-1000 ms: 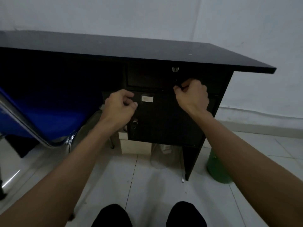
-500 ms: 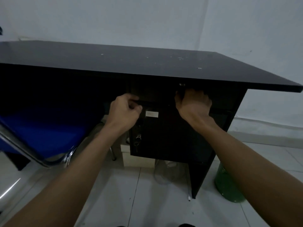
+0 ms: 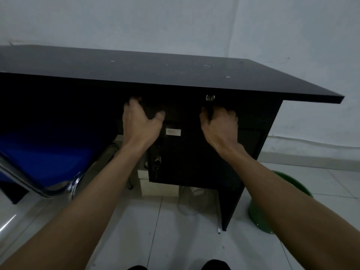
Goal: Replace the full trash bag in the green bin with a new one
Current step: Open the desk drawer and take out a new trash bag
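Observation:
A green bin [image 3: 257, 217] stands on the floor to the right of a black desk [image 3: 155, 71], and my right forearm hides most of it. No trash bag is visible. Both my hands reach under the desktop to the dark top drawer [image 3: 183, 112]. My left hand [image 3: 142, 121] grips the drawer's left end, fingers over its top corner and thumb on the front. My right hand [image 3: 220, 123] is curled round the drawer's handle just below the small round lock [image 3: 210, 97]. The dim light hides whether the drawer stands ajar.
Below the drawer is a cabinet door [image 3: 198, 156] with keys [image 3: 156, 162] hanging in its lock. A blue chair with a chrome frame [image 3: 48, 152] fills the left. A white box [image 3: 155, 186] and a clear plastic container [image 3: 192, 201] sit under the desk on white tiles.
Both hands have moved up from the cabinet door's top edge to the drawer. My left hand changed from a fist to a spread grip. The view has risen above the desktop.

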